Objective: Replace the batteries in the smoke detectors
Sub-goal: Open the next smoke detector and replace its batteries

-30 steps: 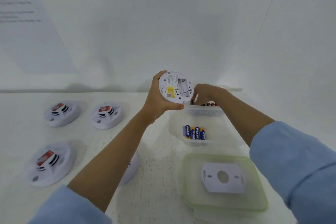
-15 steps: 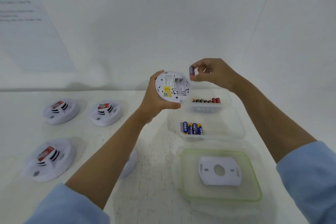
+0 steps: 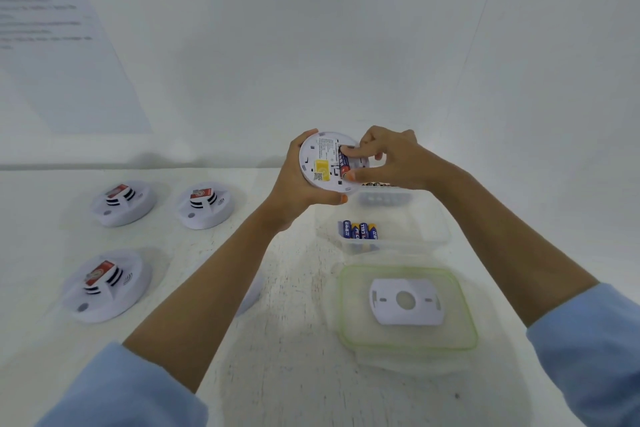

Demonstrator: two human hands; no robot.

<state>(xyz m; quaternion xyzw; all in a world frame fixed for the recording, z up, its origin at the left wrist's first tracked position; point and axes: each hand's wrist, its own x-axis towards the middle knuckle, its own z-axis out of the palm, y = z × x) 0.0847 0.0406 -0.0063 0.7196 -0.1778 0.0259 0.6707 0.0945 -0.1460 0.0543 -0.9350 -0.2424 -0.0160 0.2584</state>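
Hands on smoke detector, raised above the surface.
Left hand grips the white disc's rim; right hand pinches a blue battery against its open back (yellow label beside). Below: clear tub of batteries, green-rimmed lid.

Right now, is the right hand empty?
No, the right hand pinches a blue battery against the smoke detector gripped by the left hand.

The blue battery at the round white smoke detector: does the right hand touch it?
Touching. The head view shows the right hand pinching the blue battery at its ends, against the round white smoke detector.
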